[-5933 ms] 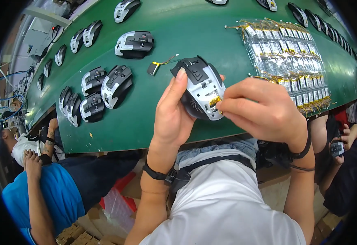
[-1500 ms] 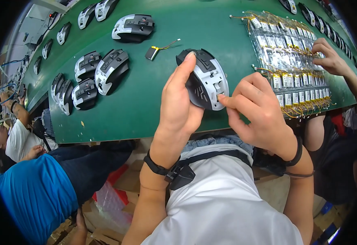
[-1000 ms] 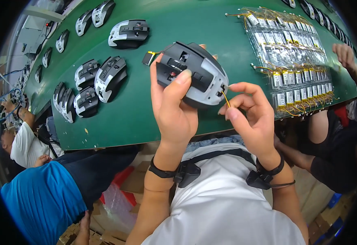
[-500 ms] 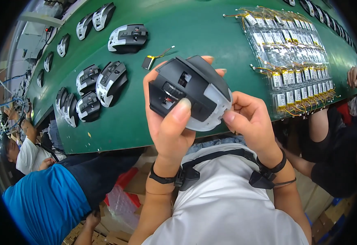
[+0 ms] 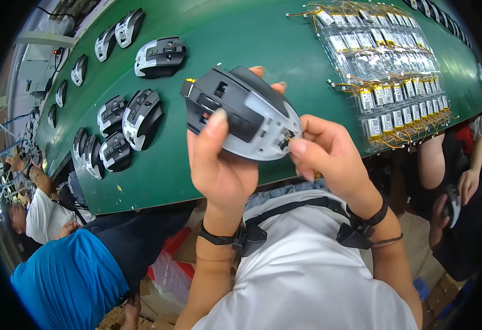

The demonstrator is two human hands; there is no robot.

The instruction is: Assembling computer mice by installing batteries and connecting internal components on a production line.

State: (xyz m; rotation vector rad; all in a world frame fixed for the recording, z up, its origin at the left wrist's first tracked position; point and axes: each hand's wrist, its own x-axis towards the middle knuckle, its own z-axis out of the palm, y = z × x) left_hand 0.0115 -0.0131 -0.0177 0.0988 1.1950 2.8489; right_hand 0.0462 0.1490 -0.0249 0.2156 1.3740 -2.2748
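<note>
My left hand (image 5: 219,159) is wrapped round a black and grey computer mouse (image 5: 235,118), its thumb on the side near the scroll wheel. The mouse is tilted, and a small dark opening shows in the pale rear part of its shell. At that rear end, my right hand (image 5: 326,148) has thumb and forefinger pinched together. What lies between those fingertips is too small to make out. On the table behind the mouse, a battery (image 5: 190,81) is mostly hidden, with only a yellow bit in sight.
Several more mice (image 5: 144,118) lie on the green table (image 5: 263,33) to the left. Clear trays (image 5: 384,71) of wired batteries stand at the right. One co-worker in blue (image 5: 70,275) sits left; another, at right, holds a mouse (image 5: 453,206).
The mouse has shifted left and tilted, bringing its rear opening into view. My right fingers have stayed close to that end. At right, the co-worker's hands now show a mouse.
</note>
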